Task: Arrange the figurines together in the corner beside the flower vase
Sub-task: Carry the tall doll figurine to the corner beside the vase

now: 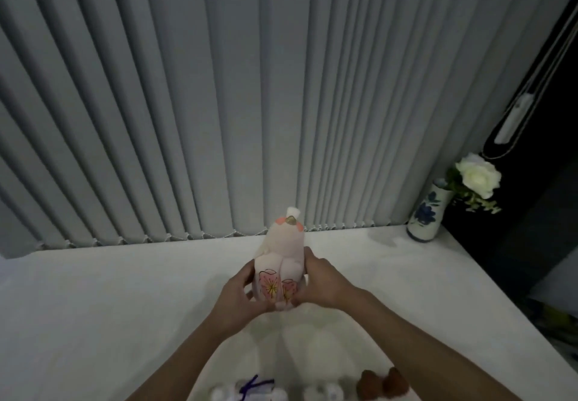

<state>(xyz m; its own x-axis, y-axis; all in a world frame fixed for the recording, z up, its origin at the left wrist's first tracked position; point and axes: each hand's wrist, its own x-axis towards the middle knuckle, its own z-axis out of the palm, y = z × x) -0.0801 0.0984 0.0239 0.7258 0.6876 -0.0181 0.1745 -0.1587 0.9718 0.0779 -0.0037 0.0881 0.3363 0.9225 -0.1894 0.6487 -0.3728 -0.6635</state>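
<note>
A pale pink figurine (283, 255) with painted pink flowers on its body is held up above the white table (109, 306), in the middle of the view. My left hand (242, 296) grips its left side and my right hand (322, 278) grips its right side. A white vase with a blue flower pattern (427, 213) stands in the far right corner and holds a white rose (478, 175). At the bottom edge lie more figurines: a white one with purple marks (250, 388), a small white one (322, 393) and a brown one (383, 383), all partly cut off.
Grey vertical blinds (219, 103) close off the far side of the table. A dark panel (531, 206) with hanging blind cords runs along the right edge. The table's right edge slants down toward the lower right.
</note>
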